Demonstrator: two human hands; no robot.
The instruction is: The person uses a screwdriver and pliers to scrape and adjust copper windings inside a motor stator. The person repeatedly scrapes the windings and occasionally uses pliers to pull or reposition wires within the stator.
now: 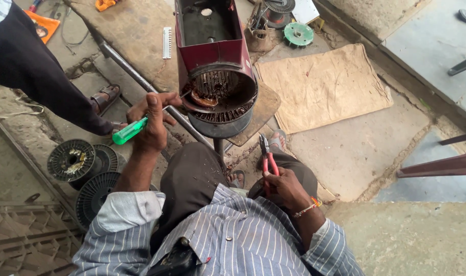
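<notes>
My left hand [152, 118] grips a green-handled screwdriver [130, 131] whose thin shaft reaches right into the open end of a dark red motor housing [212, 51]. The tip sits at the copper windings [205, 98] inside the round stator opening. My right hand [281, 188] rests on my right knee and holds red-handled pliers [267, 156], jaws pointing up and away from the motor. The motor stands tilted on a round black stand [220, 125] in front of my knees.
Another person's dark trouser leg [33, 71] and sandalled feet [106, 97] stand at the left. Black wire spools [72, 161] lie on the ground by my left elbow. A brown sack [322, 84] is spread at the right; a green toothed disc [298, 34] and fan parts lie at the top.
</notes>
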